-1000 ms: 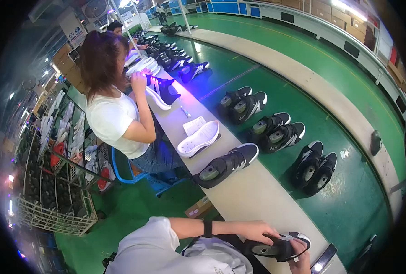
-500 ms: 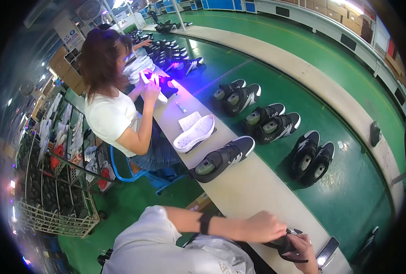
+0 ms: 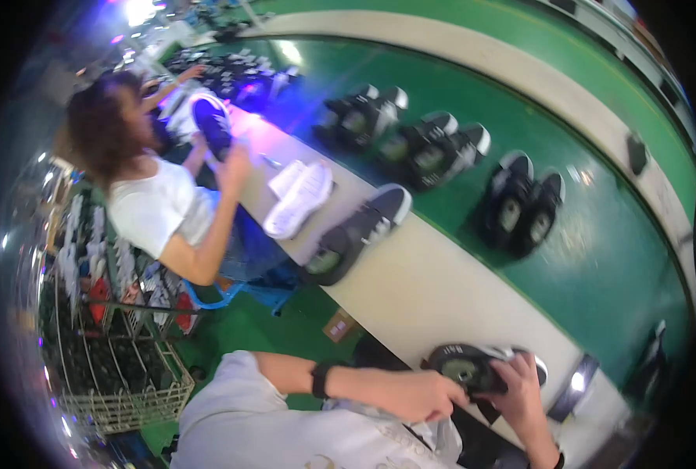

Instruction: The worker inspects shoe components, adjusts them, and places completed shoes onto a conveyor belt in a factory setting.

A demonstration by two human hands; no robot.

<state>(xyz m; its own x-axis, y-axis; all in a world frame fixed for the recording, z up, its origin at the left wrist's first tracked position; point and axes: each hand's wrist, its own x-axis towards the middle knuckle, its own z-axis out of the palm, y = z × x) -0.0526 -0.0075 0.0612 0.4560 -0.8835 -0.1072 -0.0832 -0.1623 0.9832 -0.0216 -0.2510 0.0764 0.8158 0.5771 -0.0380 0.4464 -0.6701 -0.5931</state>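
Evidently, your right hand (image 3: 518, 391), its grip closed on a black, white-toed sneaker (image 3: 457, 367), hides the forefoot; whether your left hand (image 3: 426, 395), blurred beside the opening, holds anything is unclear. Long axis left to right, toe right, it's over the long beige desk (image 3: 442, 289) beside glossy green floor (image 3: 598, 227).

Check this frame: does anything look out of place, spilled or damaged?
One dark object lies alone on the pale curved ledge at right, apart from the paired shoes, so it looks stray; blur hides what it is. No spill shows, nor plain damage to the black shoe in the right hand.
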